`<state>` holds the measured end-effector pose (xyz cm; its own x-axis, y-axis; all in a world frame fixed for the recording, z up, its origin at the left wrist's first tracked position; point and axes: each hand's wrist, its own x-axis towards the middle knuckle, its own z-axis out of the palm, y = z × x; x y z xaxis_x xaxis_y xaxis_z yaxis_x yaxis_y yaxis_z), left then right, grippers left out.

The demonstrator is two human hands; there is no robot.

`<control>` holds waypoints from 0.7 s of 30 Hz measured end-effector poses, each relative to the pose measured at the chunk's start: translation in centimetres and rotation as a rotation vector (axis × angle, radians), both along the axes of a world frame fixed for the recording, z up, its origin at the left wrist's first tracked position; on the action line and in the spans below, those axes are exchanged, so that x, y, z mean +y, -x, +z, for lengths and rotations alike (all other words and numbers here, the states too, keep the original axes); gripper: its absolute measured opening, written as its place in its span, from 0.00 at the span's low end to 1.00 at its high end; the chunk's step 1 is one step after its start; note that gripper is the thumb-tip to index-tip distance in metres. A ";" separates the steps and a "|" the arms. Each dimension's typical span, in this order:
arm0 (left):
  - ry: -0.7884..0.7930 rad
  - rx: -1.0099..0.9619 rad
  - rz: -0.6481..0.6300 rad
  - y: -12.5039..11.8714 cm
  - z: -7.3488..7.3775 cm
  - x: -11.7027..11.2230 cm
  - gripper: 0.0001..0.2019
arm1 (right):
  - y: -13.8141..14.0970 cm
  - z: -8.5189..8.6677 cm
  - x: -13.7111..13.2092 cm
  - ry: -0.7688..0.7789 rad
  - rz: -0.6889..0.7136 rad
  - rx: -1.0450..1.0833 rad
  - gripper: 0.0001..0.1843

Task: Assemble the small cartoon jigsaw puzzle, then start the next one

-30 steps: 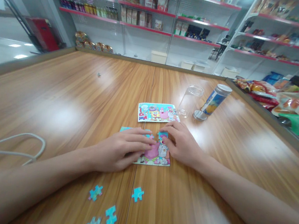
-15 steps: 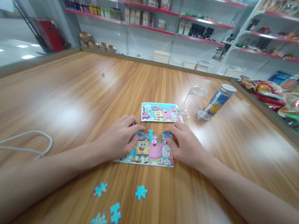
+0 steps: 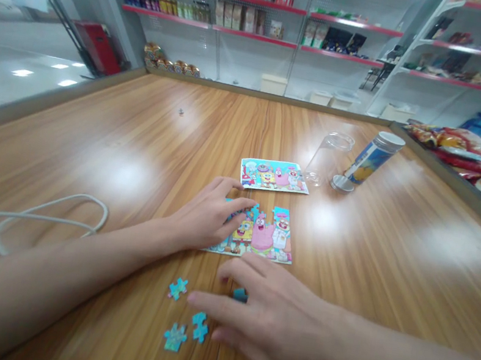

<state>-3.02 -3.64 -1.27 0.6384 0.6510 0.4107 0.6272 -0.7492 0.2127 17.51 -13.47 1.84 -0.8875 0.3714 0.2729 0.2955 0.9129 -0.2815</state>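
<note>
A partly assembled cartoon jigsaw puzzle (image 3: 263,237) lies flat on the table, with gaps along its top edge. My left hand (image 3: 210,215) rests over its left part, thumb and fingers apart, the index fingertip at the top edge, covering that side. Nearer to me, my right hand (image 3: 277,314) hovers with fingers spread above a blue puzzle piece (image 3: 240,295) that is partly hidden beneath it. To the left of it lie three loose blue pieces: one puzzle piece (image 3: 178,288), a second puzzle piece (image 3: 199,327) and a third puzzle piece (image 3: 174,337). Behind the puzzle sits a matching picture card (image 3: 274,177).
Right of the card stand a clear plastic jar (image 3: 331,155), a metal lid (image 3: 342,184) and a blue-yellow canister (image 3: 374,158). A white cable (image 3: 52,218) loops at the left. Snack bags (image 3: 461,144) lie beyond the right edge; shelves (image 3: 262,4) line the back.
My right hand has left the puzzle's right side and come down toward the loose pieces, its fingers spreading. My left hand stays on the puzzle. The whole view has shifted slightly.
</note>
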 end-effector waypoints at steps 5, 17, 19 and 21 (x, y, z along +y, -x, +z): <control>-0.002 0.024 -0.030 -0.1 0.1 0.1 0.17 | 0.8 0.2 -0.8 0.005 0.065 -0.124 0.22; 0.014 0.015 -0.036 -0.1 0.2 -0.1 0.17 | 0.9 0.3 -0.4 -0.026 0.119 -0.073 0.27; 0.009 0.019 -0.039 -0.1 0.1 0.0 0.18 | 0.6 0.2 -0.1 -0.029 0.113 -0.064 0.19; 0.004 0.020 -0.044 -0.1 0.1 0.0 0.18 | 0.4 0.0 0.1 -0.047 0.104 -0.033 0.14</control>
<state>-2.93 -3.65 -1.20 0.6745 0.6234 0.3955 0.5976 -0.7756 0.2034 17.15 -13.34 1.84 -0.9294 0.2639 0.2580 0.2065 0.9513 -0.2289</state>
